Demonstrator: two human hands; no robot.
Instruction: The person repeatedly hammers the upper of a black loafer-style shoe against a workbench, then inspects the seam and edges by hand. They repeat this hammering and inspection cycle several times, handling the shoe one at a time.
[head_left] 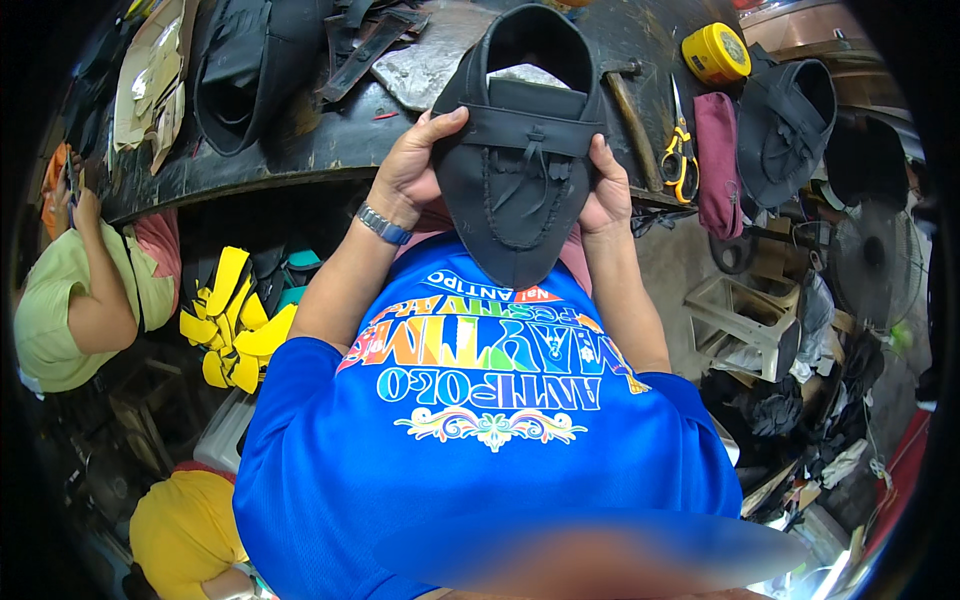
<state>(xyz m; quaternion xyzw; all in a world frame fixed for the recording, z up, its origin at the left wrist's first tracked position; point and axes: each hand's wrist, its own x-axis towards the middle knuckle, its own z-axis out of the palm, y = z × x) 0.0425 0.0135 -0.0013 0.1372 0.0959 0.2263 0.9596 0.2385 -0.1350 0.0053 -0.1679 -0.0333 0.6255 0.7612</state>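
A black leather shoe upper (515, 215), with a strap across it and a small tasselled bow, is held up over the near edge of the bench, toe toward me. My left hand (410, 168) grips its left side, the thumb lying on the strap's end. On the opposite side my right hand (606, 190) holds the edge, thumb up against the strap; its other fingers are partly hidden behind the upper. A grey slab (408, 78) lies on the bench behind it. To the right of the upper is a hammer (630, 130).
Yellow-handled scissors (680, 165), a yellow tub (716, 54), a maroon cloth roll (718, 165) and another black upper (785, 135) sit at right. Black uppers (240, 75) lie at left. Yellow pieces (230, 325) hang below the bench. Two other people are at left; a stool (745, 325) stands right.
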